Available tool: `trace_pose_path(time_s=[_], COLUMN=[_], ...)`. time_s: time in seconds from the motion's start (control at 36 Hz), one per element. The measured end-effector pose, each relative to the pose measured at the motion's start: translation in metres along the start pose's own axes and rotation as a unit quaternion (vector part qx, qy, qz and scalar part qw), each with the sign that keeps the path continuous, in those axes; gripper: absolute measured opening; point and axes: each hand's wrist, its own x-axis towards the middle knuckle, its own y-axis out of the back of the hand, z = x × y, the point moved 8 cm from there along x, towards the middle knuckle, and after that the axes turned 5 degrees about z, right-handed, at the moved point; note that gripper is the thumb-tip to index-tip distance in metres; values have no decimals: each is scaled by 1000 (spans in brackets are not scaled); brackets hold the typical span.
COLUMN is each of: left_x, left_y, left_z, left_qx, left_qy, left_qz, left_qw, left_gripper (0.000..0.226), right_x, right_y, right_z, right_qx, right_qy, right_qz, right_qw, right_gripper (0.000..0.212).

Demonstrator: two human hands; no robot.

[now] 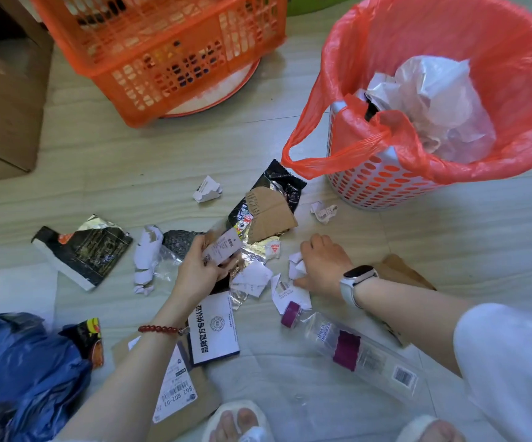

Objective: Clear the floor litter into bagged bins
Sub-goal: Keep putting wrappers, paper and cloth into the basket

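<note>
Left hand point(199, 269) raised, fingers curled in a grip; right hand point(322, 266) lowered, seemingly pinching.

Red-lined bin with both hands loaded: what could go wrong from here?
1. The bin's red liner hangs loose over the near rim, one handle drooping outside; tossed scraps could slide down outside it.
2. The left hand holds a stack of papers and may shed some when lifted.
3. The clear bottle lies by the feet and could roll or get stepped on.
</note>
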Motion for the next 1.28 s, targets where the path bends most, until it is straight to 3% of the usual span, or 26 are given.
trace_pose_path(time_s=[0.08,0.17,0.25,0.36,0.47,0.56,0.75,0.92,1.0,1.11,1.19,1.28], left_x=[-4,-2,4,-4,-15,-15,-23,-23,-14,-8,-6,-6], left_y=[3,0,-7,-26,-49,-55,-73,-74,-57,-30,-13,-4], left_z=[7,6,-5,-15,-22,-18,-4,-18,-19,22,75,135], left_qx=[20,60,162,337,412,436,497,485,414,229,105,2], left_qy=[-30,-49,-83,-158,-225,-277,-352,-320,-271,-248,-264,-293], left_qz=[-9,-13,-11,-10,-44,-29,-2,-30,-30,40,101,119], left_qw=[999,997,983,928,882,856,793,814,869,940,953,949], left_gripper=[49,54,44,52,74,81,41,39,29,38,31,26], right_x=[-1,-5,-11,-15,-18,-21,-27,-34,-34,-38,-51,-72], right_y=[0,2,2,-11,-17,-17,-15,-8,8,59,105,160], right_z=[5,4,-1,-10,-18,-20,-18,-15,-10,6,13,18], right_qx=[20,68,101,64,28,24,23,10,42,151,280,422], right_qy=[-13,0,12,22,35,61,101,104,87,33,19,6], right_qz=[-8,-17,-19,-45,-38,-35,-18,-3,16,96,130,174], right_qw=[1000,998,995,997,998,997,994,995,995,983,951,890], right_gripper=[60,46,40,42,35,29,18,18,12,7,5,16])
